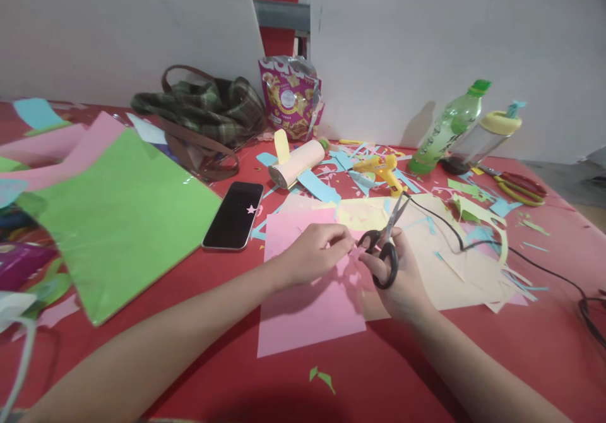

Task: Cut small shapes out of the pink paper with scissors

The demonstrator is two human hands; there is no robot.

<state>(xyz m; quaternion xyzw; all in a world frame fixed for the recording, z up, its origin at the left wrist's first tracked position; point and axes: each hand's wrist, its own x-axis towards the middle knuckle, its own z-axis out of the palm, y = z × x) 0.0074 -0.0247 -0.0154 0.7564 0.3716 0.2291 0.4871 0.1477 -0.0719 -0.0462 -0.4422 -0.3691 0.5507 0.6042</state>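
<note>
My right hand [402, 278] grips black-handled scissors [389, 237], whose blades point up and away from me, slightly apart. Close beside it, my left hand [319, 252] is closed in a pinch on a small piece of pink paper [356, 252]. That piece lies between the fingertips of both hands, and its outline is partly hidden. Beneath the hands is a sheet of pink paper [303, 322], with small pink scraps over it. A phone [231, 218] lies left of the sheet, a tiny pink star [250, 209] on its dark screen.
A large green paper star [127, 221] covers the left side. Behind are a paper-covered tube [303, 161], a yellow glue gun [381, 167] with a black cord, a snack bag [291, 98] and a plaid bag [213, 104]. At right stand a green bottle [449, 129], a jar [487, 136] and red-and-yellow-handled scissors [521, 186].
</note>
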